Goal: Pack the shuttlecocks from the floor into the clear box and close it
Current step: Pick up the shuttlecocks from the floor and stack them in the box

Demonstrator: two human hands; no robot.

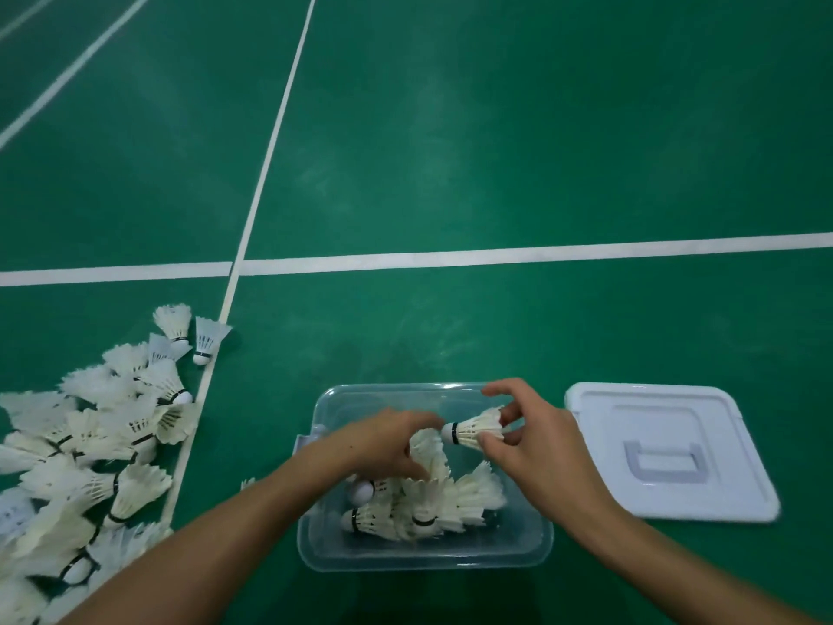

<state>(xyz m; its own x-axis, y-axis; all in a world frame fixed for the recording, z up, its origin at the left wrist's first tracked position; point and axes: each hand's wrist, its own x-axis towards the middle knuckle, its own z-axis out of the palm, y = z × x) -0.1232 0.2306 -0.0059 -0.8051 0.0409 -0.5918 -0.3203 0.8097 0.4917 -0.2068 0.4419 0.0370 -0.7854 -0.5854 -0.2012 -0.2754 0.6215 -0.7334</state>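
The clear box [423, 554] stands open on the green floor in front of me, with several white shuttlecocks [432, 502] lying in its near half. My right hand [527, 439] pinches one shuttlecock [475, 428] by its feathers above the box, cork pointing left. My left hand [383, 442] reaches over the box's left side, fingers curled down onto a shuttlecock [428, 446] there; whether it grips it I cannot tell. A big heap of shuttlecocks [90, 448] lies on the floor to the left.
The box's white lid [667, 448], handle side up, lies flat on the floor just right of the box. White court lines [496, 254] cross the floor beyond. Bare green floor stretches ahead and to the right.
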